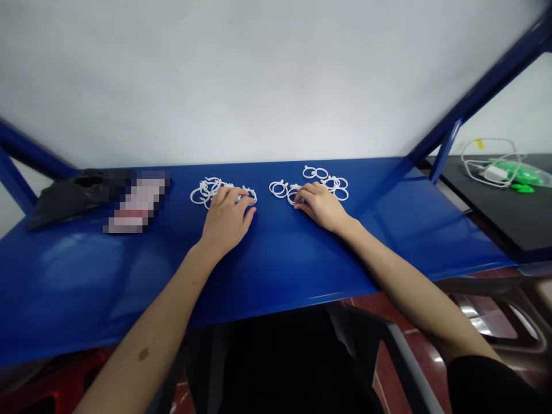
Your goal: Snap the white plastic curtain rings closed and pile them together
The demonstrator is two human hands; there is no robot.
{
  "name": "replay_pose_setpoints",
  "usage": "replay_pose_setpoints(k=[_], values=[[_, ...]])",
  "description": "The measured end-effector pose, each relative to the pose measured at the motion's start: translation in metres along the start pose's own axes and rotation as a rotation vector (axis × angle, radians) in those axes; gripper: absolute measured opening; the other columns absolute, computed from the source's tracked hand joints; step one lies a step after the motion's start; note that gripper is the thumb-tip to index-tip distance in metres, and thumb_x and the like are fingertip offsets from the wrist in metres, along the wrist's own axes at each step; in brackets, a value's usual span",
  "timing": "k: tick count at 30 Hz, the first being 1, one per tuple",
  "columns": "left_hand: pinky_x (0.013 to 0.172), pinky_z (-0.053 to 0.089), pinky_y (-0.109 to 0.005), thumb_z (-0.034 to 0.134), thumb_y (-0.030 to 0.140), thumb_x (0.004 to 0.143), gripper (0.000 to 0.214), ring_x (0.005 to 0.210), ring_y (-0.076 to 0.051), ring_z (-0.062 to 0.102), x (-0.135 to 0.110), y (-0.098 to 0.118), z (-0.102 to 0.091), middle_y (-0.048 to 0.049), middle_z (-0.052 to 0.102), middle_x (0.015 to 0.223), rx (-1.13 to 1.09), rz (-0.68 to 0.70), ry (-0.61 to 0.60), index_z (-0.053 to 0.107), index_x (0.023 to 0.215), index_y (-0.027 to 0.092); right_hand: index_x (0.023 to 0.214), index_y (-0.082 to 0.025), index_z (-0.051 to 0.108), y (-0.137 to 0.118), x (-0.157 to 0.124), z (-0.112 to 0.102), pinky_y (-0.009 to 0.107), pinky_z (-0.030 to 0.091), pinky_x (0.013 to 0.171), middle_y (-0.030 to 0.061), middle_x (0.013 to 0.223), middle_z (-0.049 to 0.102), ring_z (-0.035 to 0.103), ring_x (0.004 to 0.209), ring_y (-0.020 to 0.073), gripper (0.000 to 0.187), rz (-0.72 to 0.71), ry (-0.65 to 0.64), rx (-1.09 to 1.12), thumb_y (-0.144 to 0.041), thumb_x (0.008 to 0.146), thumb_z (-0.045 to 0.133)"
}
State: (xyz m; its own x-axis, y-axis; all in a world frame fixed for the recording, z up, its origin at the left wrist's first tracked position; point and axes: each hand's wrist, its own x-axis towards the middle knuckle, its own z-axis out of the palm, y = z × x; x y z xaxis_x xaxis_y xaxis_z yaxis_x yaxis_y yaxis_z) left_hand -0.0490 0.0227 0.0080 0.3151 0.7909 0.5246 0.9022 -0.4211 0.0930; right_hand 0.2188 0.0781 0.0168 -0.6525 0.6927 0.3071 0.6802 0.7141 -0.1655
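Two ring heaps [200, 194] touch left hand [226, 221] and right hand [323, 207].

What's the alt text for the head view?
The left hand touches a left pile of white rings on a blue shelf; the right hand touches a right pile. A black bag lies far left.

Blue shelf [280, 264], white rings [334, 184], black bag [64, 198]

Left grip [226, 221], right grip [322, 207]: palms down
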Motion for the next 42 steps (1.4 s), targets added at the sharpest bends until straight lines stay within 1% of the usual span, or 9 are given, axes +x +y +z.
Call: replay_pose_setpoints(k=[2, 6, 16, 18, 22, 25, 32, 37, 42], values=[[0.099, 0.046, -0.048, 0.055, 0.026, 0.096, 0.019, 0.111, -0.030, 0.051, 0.000, 0.001, 0.000, -0.0105, 0.066, 0.113, 0.003, 0.013, 0.008, 0.071, 0.103, 0.018, 0.100, -0.014, 0.067, -0.001, -0.001, 0.000, 0.037, 0.046, 0.084, 0.0100, 0.101, 0.068, 0.057, 0.091, 0.0225, 0.011, 0.018, -0.037, 0.012, -0.019, 0.097, 0.058], [0.098, 0.047, -0.047, 0.055, 0.027, 0.096, 0.019, 0.112, -0.029, 0.052, 0.000, 0.002, -0.001, -0.0095, 0.067, 0.110, -0.008, 0.026, 0.010, 0.071, 0.103, 0.019, 0.105, -0.015, 0.065, -0.001, -0.002, 0.001, 0.033, 0.044, 0.080, 0.0096, 0.103, 0.067, 0.057, 0.092, 0.0209, 0.014, 0.027, -0.053, 0.053, -0.019, 0.099, 0.052], [0.099, 0.046, -0.049, 0.056, 0.026, 0.095, 0.018, 0.109, -0.030, 0.052, 0.002, 0.006, -0.004, -0.0097, 0.068, 0.106, -0.076, 0.048, -0.027, 0.071, 0.102, 0.020, 0.100, -0.015, 0.065, -0.005, -0.006, -0.001, 0.034, 0.048, 0.077, 0.0096, 0.100, 0.062, 0.058, 0.087, 0.0196, 0.017, 0.022, -0.056, 0.030, -0.019, 0.099, 0.049], [0.099, 0.046, -0.049, 0.056, 0.026, 0.095, 0.017, 0.110, -0.029, 0.052, 0.002, 0.007, -0.004, -0.0093, 0.068, 0.105, -0.085, 0.051, -0.023, 0.071, 0.102, 0.020, 0.100, -0.014, 0.066, -0.007, -0.007, 0.000, 0.034, 0.050, 0.075, 0.0110, 0.105, 0.061, 0.059, 0.084, 0.0187, 0.018, 0.033, -0.045, 0.026, -0.021, 0.099, 0.049], [0.099, 0.046, -0.049, 0.056, 0.026, 0.096, 0.018, 0.109, -0.029, 0.052, 0.001, 0.008, -0.004, -0.0089, 0.069, 0.105, -0.072, 0.050, -0.031, 0.071, 0.102, 0.019, 0.102, -0.013, 0.066, -0.009, -0.008, 0.001, 0.033, 0.051, 0.067, 0.0157, 0.128, 0.053, 0.060, 0.081, 0.0171, 0.018, 0.048, -0.014, -0.013, -0.024, 0.099, 0.052], [0.099, 0.047, -0.049, 0.056, 0.026, 0.095, 0.018, 0.111, -0.029, 0.052, 0.001, 0.010, -0.005, -0.0095, 0.069, 0.105, -0.087, 0.047, -0.047, 0.072, 0.102, 0.019, 0.103, -0.014, 0.066, -0.009, -0.009, 0.001, 0.034, 0.052, 0.069, 0.0154, 0.134, 0.053, 0.062, 0.083, 0.0178, 0.017, 0.039, -0.027, -0.021, -0.023, 0.099, 0.052], [0.100, 0.047, -0.050, 0.053, 0.026, 0.096, 0.021, 0.109, -0.029, 0.052, 0.002, 0.012, -0.006, -0.0100, 0.069, 0.104, -0.102, 0.069, -0.058, 0.072, 0.104, 0.019, 0.108, -0.016, 0.061, -0.010, -0.010, -0.003, 0.033, 0.052, 0.072, 0.0119, 0.117, 0.059, 0.063, 0.087, 0.0199, 0.016, 0.034, -0.017, 0.053, -0.025, 0.097, 0.055], [0.100, 0.046, -0.047, 0.053, 0.026, 0.097, 0.021, 0.109, -0.029, 0.052, 0.001, 0.011, -0.004, -0.0091, 0.070, 0.104, -0.100, 0.075, -0.071, 0.071, 0.103, 0.019, 0.114, -0.016, 0.055, -0.010, -0.008, -0.001, 0.035, 0.052, 0.074, 0.0129, 0.113, 0.065, 0.064, 0.086, 0.0216, 0.024, 0.108, 0.032, 0.144, -0.034, 0.099, 0.054], [0.100, 0.045, -0.045, 0.051, 0.027, 0.098, 0.022, 0.108, -0.028, 0.052, 0.001, 0.011, -0.004, -0.0084, 0.069, 0.105, -0.084, 0.090, -0.084, 0.070, 0.103, 0.019, 0.119, -0.015, 0.059, -0.004, -0.006, 0.008, 0.034, 0.052, 0.076, 0.0118, 0.109, 0.067, 0.065, 0.090, 0.0220, 0.024, 0.138, 0.062, 0.113, -0.023, 0.100, 0.046]])
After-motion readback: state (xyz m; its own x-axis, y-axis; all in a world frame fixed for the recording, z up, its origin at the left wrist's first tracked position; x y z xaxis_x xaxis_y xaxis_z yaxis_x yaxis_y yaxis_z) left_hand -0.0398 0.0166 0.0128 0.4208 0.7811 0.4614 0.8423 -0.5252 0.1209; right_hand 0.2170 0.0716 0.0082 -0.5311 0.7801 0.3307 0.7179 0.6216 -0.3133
